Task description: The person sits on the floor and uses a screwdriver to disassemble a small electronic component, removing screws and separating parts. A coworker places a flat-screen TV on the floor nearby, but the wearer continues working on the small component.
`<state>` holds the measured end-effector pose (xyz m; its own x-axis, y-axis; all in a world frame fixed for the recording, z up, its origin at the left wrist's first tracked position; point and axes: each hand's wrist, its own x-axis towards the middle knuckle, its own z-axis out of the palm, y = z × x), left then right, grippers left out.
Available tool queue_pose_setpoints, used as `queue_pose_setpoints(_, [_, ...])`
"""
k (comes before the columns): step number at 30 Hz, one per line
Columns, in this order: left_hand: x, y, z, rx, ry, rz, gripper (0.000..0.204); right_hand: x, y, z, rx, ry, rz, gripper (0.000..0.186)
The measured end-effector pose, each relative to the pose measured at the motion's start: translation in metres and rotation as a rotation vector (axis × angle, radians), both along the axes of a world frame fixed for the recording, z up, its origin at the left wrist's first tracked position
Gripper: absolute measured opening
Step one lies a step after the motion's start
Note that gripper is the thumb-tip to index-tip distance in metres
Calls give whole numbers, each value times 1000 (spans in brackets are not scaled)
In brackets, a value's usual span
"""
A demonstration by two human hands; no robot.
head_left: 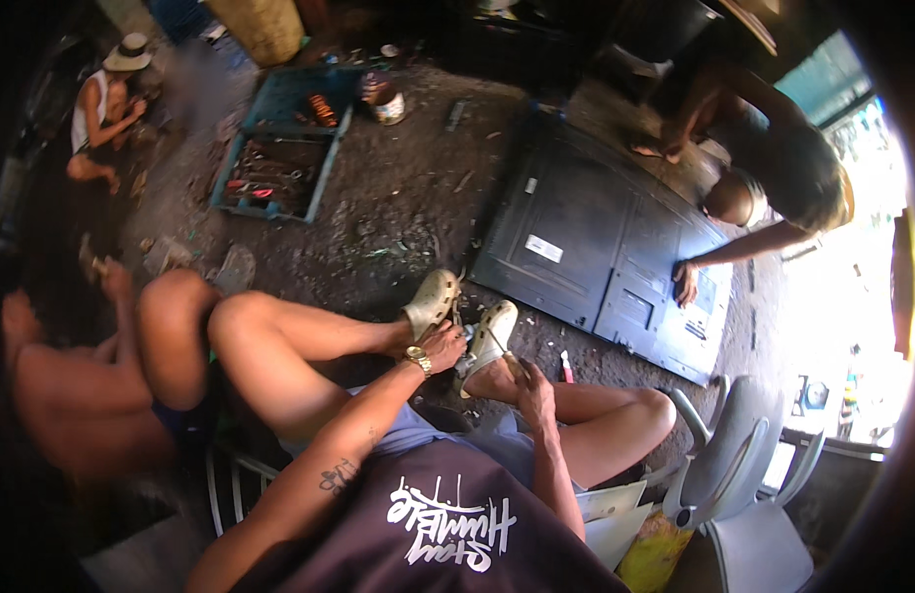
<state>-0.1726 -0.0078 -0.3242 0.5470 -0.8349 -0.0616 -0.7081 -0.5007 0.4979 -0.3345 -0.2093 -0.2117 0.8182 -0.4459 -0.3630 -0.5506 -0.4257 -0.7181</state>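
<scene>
Between my cream clogs, my left hand (442, 346), with a gold watch at its wrist, is closed on a small object (468, 333) I cannot make out. My right hand (536, 392) wraps around the handle of a slender tool (507, 356). Its thin shaft slants up and left across the right clog (491, 336), toward the left hand. Whether the tool's tip touches the small object is too small to tell. A red-handled tool (566, 368) lies on the dirt to the right of the clog.
A large black television panel (586, 232) lies beyond my feet; a person (774, 168) bends over it. An open teal toolbox (279, 163) with several tools sits far left. Two more people (106, 119) crouch at left. Grey plastic chairs (729, 465) stand at right.
</scene>
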Motion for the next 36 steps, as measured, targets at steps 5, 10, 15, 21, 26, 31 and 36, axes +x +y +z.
queue_pose_setpoints(5, [11, -18, 10, 84, -69, -23, 12, 3, 0, 16, 10, 55, -16, 41])
queue_pose_setpoints(10, [8, -45, 13, 358, -52, 75, 20, 3, 3, 4, 40, -35, -83, 41])
queue_pose_setpoints(15, [-7, -60, 5, 557, -182, 135, 32, -1, 1, -14, -8, 17, -83, 39])
queue_pose_setpoints(21, [-6, -50, 3, 502, -25, 176, 34, 1, -13, -19, 302, -75, -366, 40])
queue_pose_setpoints(26, [-7, -61, 13, 605, -22, 23, 32, 3, -16, -16, 328, -73, -376, 42])
queue_pose_setpoints(31, [-9, -83, 10, 667, 17, 60, 28, 5, -10, -17, 352, -91, -334, 46])
queue_pose_setpoints(36, [-16, -84, -1, 542, -91, 78, 25, 1, -9, -18, 350, -100, -369, 47])
